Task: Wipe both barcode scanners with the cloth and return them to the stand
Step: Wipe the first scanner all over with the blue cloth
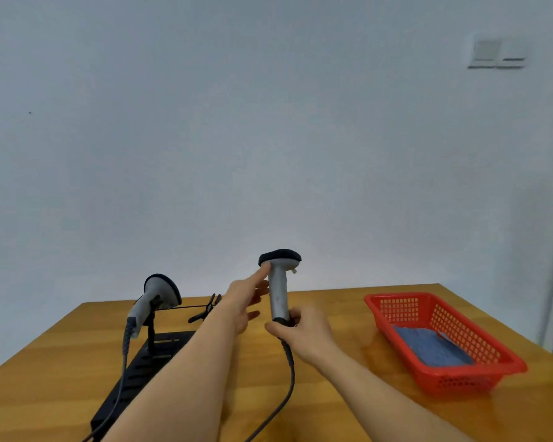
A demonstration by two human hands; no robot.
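My right hand [304,330] grips the bottom of the handle of a grey barcode scanner [278,288] and holds it upright above the table, dark head on top. My left hand [245,298] is beside it with fingers apart, the index fingertip touching the underside of the scanner's head. A second grey scanner [155,298] rests in a holder on the black stand [147,362] at the left. An empty black holder clip [209,307] shows behind my left wrist. The blue cloth [431,346] lies folded in the red basket [492,355].
The wooden table [348,393] carries the stand at the left and the red basket at the right. Dark cables [289,387] run from both scanners toward the near edge. A plain wall stands behind the table.
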